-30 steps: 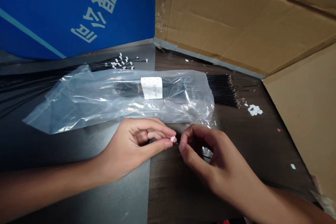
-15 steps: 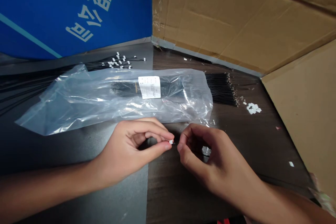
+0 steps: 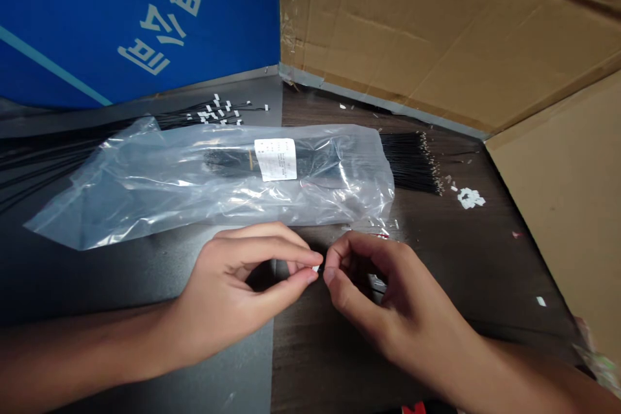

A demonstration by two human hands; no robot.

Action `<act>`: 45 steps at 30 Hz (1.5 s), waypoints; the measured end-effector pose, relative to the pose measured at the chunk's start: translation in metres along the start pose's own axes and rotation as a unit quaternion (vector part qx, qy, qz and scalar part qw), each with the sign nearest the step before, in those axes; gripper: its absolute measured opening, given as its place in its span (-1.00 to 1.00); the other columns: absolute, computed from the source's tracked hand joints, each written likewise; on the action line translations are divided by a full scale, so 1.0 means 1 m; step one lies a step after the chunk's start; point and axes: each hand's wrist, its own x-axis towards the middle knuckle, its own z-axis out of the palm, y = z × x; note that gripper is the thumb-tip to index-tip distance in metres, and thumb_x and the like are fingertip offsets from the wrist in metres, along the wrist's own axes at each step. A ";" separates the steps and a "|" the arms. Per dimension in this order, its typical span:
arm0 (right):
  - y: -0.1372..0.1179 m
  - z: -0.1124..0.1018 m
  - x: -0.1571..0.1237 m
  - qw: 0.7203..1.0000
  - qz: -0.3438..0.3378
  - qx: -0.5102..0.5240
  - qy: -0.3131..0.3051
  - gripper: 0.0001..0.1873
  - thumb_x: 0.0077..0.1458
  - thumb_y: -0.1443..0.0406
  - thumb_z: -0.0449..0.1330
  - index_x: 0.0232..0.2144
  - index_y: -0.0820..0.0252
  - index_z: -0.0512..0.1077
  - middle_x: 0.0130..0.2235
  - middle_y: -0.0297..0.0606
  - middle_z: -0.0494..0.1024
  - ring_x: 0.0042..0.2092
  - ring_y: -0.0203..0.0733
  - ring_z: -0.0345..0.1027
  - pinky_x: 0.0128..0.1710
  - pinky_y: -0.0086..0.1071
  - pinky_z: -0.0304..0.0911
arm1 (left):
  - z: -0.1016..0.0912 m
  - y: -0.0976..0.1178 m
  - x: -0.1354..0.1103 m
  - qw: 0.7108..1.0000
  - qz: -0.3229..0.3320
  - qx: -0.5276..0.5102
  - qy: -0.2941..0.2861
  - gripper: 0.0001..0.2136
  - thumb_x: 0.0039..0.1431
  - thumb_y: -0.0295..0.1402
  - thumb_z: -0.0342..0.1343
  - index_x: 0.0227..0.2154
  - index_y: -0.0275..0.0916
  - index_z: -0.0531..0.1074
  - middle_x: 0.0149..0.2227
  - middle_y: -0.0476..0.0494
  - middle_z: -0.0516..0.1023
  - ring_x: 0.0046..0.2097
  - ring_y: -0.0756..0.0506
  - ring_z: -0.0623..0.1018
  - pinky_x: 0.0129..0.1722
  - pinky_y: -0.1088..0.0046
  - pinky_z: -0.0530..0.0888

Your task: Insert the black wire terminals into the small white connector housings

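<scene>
In front of the plastic bag, my left hand (image 3: pixel 257 284) pinches a small white connector (image 3: pixel 315 268) between thumb and fingertips. Close at its right, my right hand (image 3: pixel 383 297) is closed in a pinch on a thin black wire, most of which the fingers hide. The two sets of fingertips almost meet, and the wire's end is at the connector; whether it sits inside I cannot tell. Behind both hands lies the clear plastic bag (image 3: pixel 145 200), with a white label (image 3: pixel 275 159) and a bundle of black wires (image 3: pixel 412 162) sticking out at its right end.
Black wires with white connectors (image 3: pixel 213 111) lie at the back left. A small pile of white connectors (image 3: pixel 470 198) is right of the bundle, and one loose white piece (image 3: pixel 541 301) lies farther right. A blue panel (image 3: pixel 87 19) and cardboard walls (image 3: pixel 412 32) border the table.
My right hand has come slightly left, closing the gap to my left fingertips. The white connector is now more covered by my left fingers.
</scene>
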 end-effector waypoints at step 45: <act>0.000 0.003 0.004 0.997 0.015 0.071 0.005 -0.90 0.23 0.33 0.32 -0.34 0.20 0.48 -0.40 -0.40 0.47 -0.36 -0.33 0.32 -0.36 -0.49 0.24 | 0.001 0.003 -0.002 0.999 0.017 -0.022 0.030 -0.78 0.18 -0.69 0.29 -0.27 -0.26 0.71 -0.30 -0.12 0.74 -0.31 0.00 0.71 -0.27 0.59 0.62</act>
